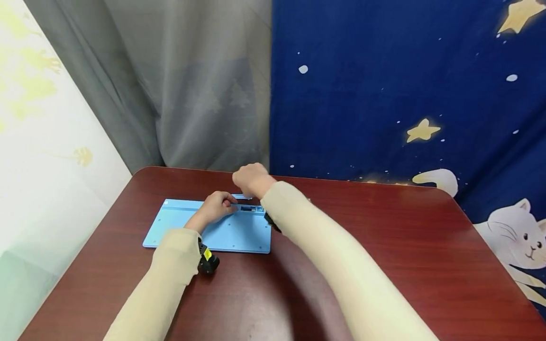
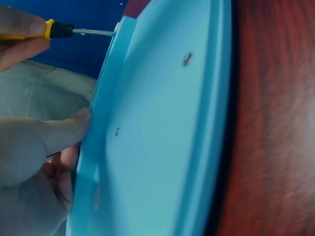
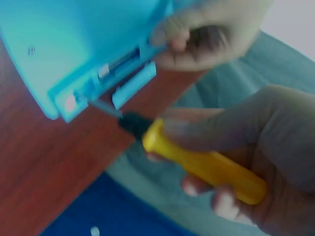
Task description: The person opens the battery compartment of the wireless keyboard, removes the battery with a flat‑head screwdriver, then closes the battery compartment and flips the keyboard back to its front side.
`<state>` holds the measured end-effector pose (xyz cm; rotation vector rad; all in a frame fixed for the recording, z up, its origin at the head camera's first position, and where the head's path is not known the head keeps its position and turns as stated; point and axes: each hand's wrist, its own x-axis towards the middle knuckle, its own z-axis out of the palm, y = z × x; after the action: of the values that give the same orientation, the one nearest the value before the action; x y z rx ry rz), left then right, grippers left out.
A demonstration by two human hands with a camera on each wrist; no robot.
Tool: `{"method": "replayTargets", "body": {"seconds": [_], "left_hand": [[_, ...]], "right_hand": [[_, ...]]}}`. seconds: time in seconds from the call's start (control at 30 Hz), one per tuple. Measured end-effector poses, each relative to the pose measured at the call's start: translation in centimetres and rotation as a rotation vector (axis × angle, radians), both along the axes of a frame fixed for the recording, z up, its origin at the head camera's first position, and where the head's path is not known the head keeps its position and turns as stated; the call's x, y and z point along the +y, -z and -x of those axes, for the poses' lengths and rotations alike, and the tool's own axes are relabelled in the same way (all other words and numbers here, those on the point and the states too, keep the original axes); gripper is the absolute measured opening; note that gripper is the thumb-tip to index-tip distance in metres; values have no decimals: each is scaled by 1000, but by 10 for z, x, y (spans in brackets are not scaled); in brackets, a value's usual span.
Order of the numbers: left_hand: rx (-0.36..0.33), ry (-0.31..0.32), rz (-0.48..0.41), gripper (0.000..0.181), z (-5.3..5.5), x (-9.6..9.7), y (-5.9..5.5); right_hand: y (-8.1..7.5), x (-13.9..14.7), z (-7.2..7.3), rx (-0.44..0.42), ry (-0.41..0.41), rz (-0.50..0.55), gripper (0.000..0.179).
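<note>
A light-blue keyboard (image 1: 239,235) lies underside up on the table, small screws dotting its back. My left hand (image 1: 216,207) grips its raised far edge, thumb on top and the other fingers curled against the back side. In my right hand (image 3: 275,142) is a screwdriver (image 3: 206,167) with a yellow handle and black collar. Its tip meets the keyboard near the corner, beside the uncovered battery slot (image 3: 123,61). The narrow blue battery cover (image 3: 135,86) lies loose just behind that slot. From the head view, the right forearm and hand hide the screwdriver.
The reddish-brown table (image 1: 384,246) extends widely to the right and toward me. Behind its far edge hang a grey curtain (image 1: 204,94) and a dark-blue curtain (image 1: 362,94) with stars. A pale patterned cloth (image 1: 55,142) hangs along the left.
</note>
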<state>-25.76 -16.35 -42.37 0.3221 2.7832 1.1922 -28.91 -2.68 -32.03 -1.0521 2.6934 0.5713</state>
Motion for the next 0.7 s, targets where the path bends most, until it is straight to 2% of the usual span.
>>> {"method": "replayTargets", "body": {"seconds": [0.1, 0.23, 0.3, 0.53, 0.7], "left_hand": [[-7, -14, -18, 18, -1, 0, 3], [-3, -26, -27, 17, -1, 0, 3], [-9, -33, -30, 17, 0, 0, 2], [-1, -37, -50, 16, -3, -1, 0], [-45, -70, -25, 17, -2, 4, 0]], "right_hand": [[-6, 6, 1, 5, 13, 31, 7], [-22, 19, -1, 32, -10, 109, 1], [-26, 24, -3, 20, -9, 145, 6], [-13, 35, -3, -26, 7, 187, 20], [-8, 40, -2, -29, 9, 215, 20]]}}
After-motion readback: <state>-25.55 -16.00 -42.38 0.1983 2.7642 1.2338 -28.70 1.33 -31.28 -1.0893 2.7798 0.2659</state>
